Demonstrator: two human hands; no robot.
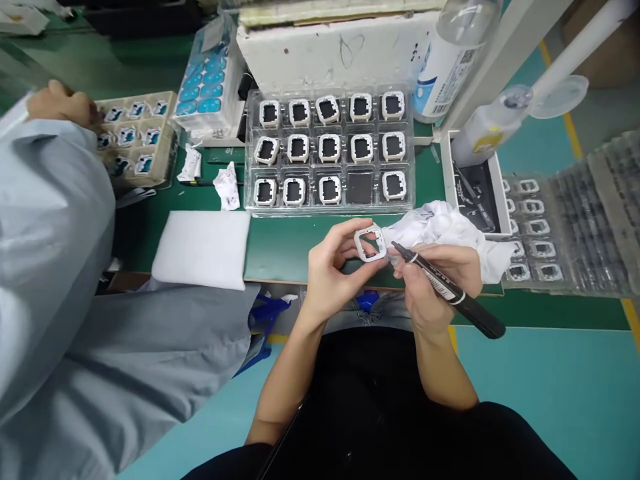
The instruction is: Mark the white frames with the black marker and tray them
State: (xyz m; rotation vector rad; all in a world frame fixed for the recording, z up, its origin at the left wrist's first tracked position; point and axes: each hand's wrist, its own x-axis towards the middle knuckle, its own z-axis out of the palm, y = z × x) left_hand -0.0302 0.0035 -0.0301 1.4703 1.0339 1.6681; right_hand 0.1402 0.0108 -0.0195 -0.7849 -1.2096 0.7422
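Observation:
Between the thumb and fingers of my left hand [333, 273] is a small white square watch-case frame [358, 245], held up over the table's front edge. My right hand [440, 283] grips a black marker pen [450, 290], its dark tip pointing left, close to the frame's right side. Whether the tip touches the frame I cannot tell. Behind my hands lies a clear plastic tray [330, 208] with rows of similar white frames; one compartment in its front row, right of the middle, holds no frame. A crumpled white cloth [435, 223] lies just behind my right hand.
A white foam sheet [203, 247] lies left on the green table. At far left, a co-worker's hand [63, 103] is by a beige tray [167, 143]. Bottles [445, 67], a white box [453, 190] and stacked trays [575, 220] stand right. Crumpled tissues [227, 187] lie left of the clear tray.

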